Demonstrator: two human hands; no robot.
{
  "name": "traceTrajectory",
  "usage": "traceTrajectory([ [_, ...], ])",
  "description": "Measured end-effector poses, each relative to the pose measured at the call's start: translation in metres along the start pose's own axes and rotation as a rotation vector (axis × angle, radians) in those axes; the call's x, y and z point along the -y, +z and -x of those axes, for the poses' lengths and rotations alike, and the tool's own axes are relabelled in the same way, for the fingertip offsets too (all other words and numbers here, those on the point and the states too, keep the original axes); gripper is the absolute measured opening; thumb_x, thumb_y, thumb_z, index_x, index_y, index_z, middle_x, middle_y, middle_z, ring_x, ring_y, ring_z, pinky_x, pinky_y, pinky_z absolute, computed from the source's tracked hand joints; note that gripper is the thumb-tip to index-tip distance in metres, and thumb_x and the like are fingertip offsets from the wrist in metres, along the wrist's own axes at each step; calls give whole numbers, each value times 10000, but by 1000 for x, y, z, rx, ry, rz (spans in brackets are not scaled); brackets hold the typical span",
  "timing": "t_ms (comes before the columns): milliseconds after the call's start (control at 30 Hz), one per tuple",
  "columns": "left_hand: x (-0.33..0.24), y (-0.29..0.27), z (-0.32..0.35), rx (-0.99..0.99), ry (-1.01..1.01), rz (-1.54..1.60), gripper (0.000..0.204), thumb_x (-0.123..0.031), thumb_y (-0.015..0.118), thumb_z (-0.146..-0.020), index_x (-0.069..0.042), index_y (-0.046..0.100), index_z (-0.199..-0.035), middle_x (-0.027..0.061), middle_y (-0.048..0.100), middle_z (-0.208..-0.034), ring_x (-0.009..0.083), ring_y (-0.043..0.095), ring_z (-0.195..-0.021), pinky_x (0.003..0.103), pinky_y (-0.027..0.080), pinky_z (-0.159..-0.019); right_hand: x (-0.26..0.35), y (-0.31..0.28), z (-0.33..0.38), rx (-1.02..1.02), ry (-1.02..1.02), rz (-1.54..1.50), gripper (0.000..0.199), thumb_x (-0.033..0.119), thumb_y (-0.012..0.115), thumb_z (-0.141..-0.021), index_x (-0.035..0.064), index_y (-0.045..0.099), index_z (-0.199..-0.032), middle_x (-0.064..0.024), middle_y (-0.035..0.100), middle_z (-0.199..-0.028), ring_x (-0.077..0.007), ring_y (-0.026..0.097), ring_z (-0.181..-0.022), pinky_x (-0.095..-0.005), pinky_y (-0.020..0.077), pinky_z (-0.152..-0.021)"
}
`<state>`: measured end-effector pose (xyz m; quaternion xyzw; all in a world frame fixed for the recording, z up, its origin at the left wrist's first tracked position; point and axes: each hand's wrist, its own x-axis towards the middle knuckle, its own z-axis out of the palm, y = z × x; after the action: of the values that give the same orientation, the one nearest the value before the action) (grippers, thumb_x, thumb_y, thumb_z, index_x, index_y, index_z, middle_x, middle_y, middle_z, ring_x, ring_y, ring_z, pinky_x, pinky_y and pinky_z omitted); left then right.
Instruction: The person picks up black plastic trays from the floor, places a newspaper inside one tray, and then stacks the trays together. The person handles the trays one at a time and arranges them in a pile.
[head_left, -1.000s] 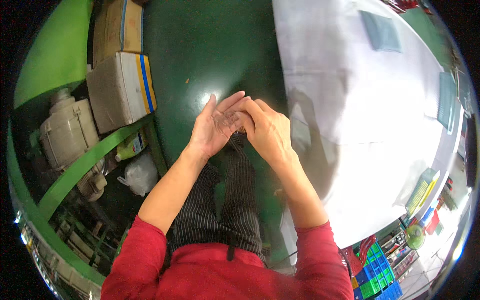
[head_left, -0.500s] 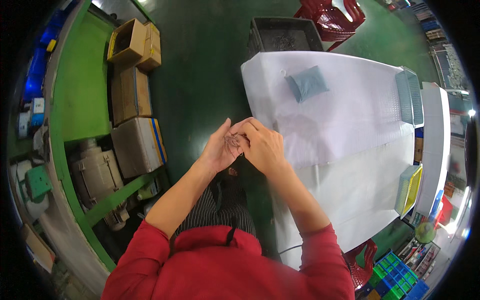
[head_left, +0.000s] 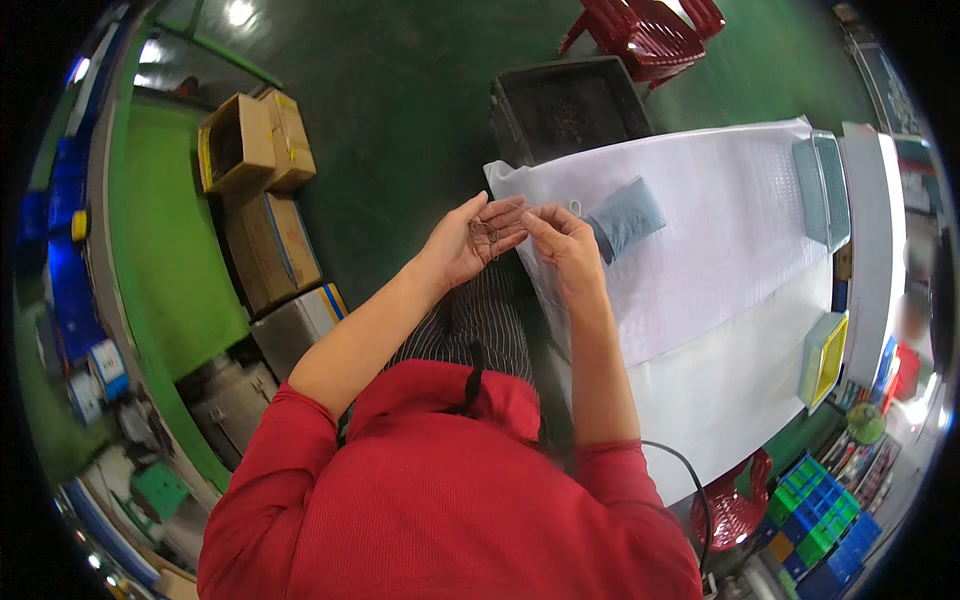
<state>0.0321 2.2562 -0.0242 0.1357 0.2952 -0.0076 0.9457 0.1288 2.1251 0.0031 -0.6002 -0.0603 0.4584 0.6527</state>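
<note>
Head view: left hand (head_left: 462, 245) lies flat, palm up, cradling a small wire piece (head_left: 486, 232) at frame centre; right hand (head_left: 560, 240) fingers pinch toward it beside the white counter (head_left: 720, 260). Judged mid-sorting; next needs a fine pinch.

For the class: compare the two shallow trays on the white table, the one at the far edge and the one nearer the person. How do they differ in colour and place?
1. Colour: the far tray is pale grey-blue; the near tray has a yellow rim and outer wall.
2. Place: the far tray sits on the bubble-textured sheet; the near tray sits on the plain white table, closer to the person's side.
Shared: both are shallow, rectangular and lie along the table's right side.
</note>
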Motion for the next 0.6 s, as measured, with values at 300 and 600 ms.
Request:
traceTrajectory([
  [300,-76,39,-89,2,-171,-110,466,-296,260,-962,62,465,-1178,179,525,-1169,271,524,-1087,313,477,-894,34,-36,-72,64,-42,-635,132,165,525,-892,54,507,-960,-90,592,-971,-102,515,-675,-200,389,-569],
  [600,-136,59,-175,-23,-257,-121,445,-276,268,-964,58,459,-1188,174,529,-1160,291,500,-1120,346,483,-900,46,-79,-150,-96,-51,-720,203,89,466,-902,29,502,-1092,-128,602,-976,-199,599,-830,-255,478,-646],
])
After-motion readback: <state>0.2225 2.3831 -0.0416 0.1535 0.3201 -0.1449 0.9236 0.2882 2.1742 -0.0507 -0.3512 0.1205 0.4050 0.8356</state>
